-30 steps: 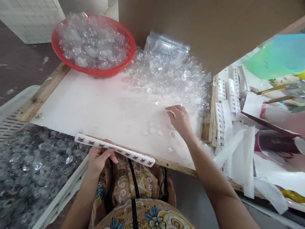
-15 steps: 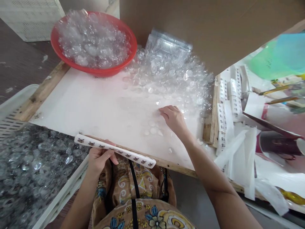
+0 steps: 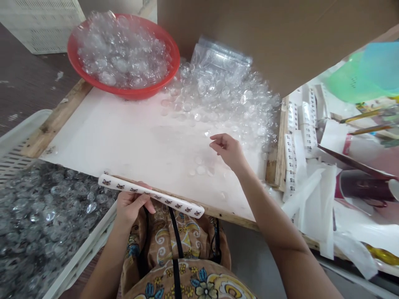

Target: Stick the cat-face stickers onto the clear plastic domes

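In my left hand, thumb and fingers pinch a rolled white strip of stickers printed with a row of small dark animal faces. The strip lies along the table's near wooden edge. My right hand hovers over the white tabletop, thumb and forefinger slightly apart, with nothing visible between them. Several small clear plastic discs lie below it. Beyond the hand spreads a heap of clear plastic discs, and a bright piece lies close to its fingertips.
A red basin heaped with clear pieces stands at the back left. At lower left, a white crate holds many clear pieces. A cardboard panel rises behind the table. Sticker strips and backing paper lie right.
My right hand has shifted slightly right and its thumb and forefinger have parted. The left hand and sticker strip stay almost where they were.
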A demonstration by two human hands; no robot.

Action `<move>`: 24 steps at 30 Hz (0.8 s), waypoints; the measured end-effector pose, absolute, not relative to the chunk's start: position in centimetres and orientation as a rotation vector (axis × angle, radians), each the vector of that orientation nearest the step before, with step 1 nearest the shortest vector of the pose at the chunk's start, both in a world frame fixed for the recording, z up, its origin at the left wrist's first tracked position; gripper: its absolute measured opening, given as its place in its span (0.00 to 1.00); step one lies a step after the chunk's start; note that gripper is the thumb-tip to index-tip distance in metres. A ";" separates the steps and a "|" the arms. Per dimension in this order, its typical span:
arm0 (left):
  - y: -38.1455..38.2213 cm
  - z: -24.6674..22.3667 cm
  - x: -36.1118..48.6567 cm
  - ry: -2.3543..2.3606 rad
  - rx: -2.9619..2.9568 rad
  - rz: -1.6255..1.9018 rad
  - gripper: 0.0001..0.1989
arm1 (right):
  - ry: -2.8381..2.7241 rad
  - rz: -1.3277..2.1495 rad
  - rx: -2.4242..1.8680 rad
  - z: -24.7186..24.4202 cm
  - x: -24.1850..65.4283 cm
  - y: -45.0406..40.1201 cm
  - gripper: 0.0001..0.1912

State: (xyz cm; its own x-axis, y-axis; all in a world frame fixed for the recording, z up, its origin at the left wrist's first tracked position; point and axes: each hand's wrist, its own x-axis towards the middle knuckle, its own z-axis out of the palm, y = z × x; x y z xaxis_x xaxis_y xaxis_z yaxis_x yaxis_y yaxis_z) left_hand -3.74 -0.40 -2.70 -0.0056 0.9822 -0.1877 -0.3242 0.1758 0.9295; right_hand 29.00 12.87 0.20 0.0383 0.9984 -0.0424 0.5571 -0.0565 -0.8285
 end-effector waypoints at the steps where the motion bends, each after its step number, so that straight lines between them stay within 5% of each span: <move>1: -0.4 -2.6 -3.7 1.081 0.810 1.240 0.11 | -1.505 1.014 -1.680 0.1 29.2 13.0 0.14; 4: -0.5 -2.4 -3.6 1.082 0.805 1.243 0.10 | -1.379 1.166 -1.729 -0.1 30.0 13.3 0.15; 9: -0.4 -2.5 -3.6 1.069 0.827 1.214 0.11 | -1.615 0.740 -1.852 1.2 29.8 12.6 0.09; 17: -1.0 -3.1 -3.8 1.080 0.796 1.202 0.11 | -2.446 0.731 -1.129 1.9 19.4 9.6 0.12; 24: -1.1 -3.3 -3.9 1.044 0.795 1.211 0.11 | -2.662 0.497 -1.095 0.0 17.6 9.3 0.08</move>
State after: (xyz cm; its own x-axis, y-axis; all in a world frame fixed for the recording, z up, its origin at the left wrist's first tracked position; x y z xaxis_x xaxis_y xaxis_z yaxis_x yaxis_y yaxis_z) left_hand -3.85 -1.09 -3.33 0.0275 0.9784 -0.2049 -0.3470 0.2015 0.9160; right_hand 17.61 9.29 -0.01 -0.6984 0.7119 0.0732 0.6375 0.6653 -0.3885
